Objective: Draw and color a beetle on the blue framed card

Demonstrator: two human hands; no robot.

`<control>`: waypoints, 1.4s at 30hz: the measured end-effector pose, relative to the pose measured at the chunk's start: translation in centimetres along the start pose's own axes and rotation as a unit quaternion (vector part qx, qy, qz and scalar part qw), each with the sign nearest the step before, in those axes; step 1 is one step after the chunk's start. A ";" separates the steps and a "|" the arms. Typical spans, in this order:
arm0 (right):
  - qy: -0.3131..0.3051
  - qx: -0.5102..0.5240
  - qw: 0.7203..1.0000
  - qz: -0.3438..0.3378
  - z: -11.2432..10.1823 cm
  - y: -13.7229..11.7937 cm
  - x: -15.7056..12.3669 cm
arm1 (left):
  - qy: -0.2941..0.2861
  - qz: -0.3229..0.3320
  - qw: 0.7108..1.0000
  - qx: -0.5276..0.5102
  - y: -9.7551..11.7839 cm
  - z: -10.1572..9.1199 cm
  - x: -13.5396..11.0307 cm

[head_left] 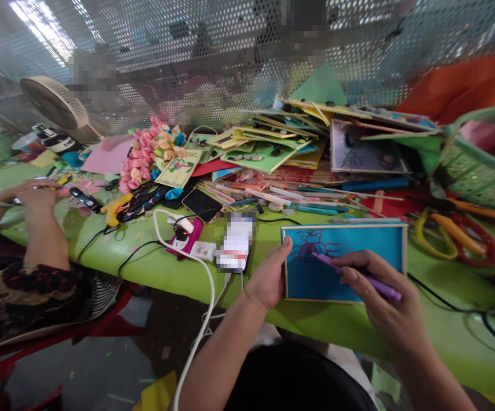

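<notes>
A blue card (358,242) edged with thin wooden strips lies on the green table in front of me. Near its upper left is a line drawing (322,247) of a small creature with thin legs, partly coloured purple. My right hand (379,285) pinches a purple marker pen (382,286), its tip down on the drawing. My left hand (272,274) grips the left edge of the card, thumb over the front; its other fingers are mostly hidden.
A charging phone (236,242) and a pink power strip (186,237) with cables lie left of the card. Behind are several pens (281,194) and stacked framed cards (268,151). Scissors (438,234) and a green basket (474,154) stand right. Another person's hands (37,191) rest far left.
</notes>
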State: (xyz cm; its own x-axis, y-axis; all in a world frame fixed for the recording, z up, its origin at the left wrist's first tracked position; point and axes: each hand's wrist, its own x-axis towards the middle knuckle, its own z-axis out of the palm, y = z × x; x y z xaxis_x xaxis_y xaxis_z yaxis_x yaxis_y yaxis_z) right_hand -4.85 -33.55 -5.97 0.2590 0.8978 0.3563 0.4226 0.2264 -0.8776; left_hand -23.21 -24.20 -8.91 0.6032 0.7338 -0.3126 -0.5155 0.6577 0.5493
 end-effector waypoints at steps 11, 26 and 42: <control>0.016 0.005 1.000 -0.007 0.3 -0.4 0.3 | 0.000 -0.004 1.000 0.004 -0.1 -0.1 0.1; 0.006 -0.003 1.000 -0.017 0.4 -0.4 0.4 | -0.008 -0.006 1.000 0.004 -0.1 0.0 0.0; 0.001 -0.004 1.000 -0.016 0.4 -0.5 0.4 | -0.009 -0.008 1.000 -0.004 -0.2 0.0 0.0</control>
State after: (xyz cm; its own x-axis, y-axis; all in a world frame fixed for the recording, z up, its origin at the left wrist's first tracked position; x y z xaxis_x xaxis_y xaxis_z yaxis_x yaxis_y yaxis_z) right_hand -5.32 -33.18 -5.54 0.2474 0.8890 0.3852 0.4380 0.2520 -0.8629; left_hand -23.10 -24.29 -9.05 0.6222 0.7199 -0.3077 -0.5105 0.6710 0.5376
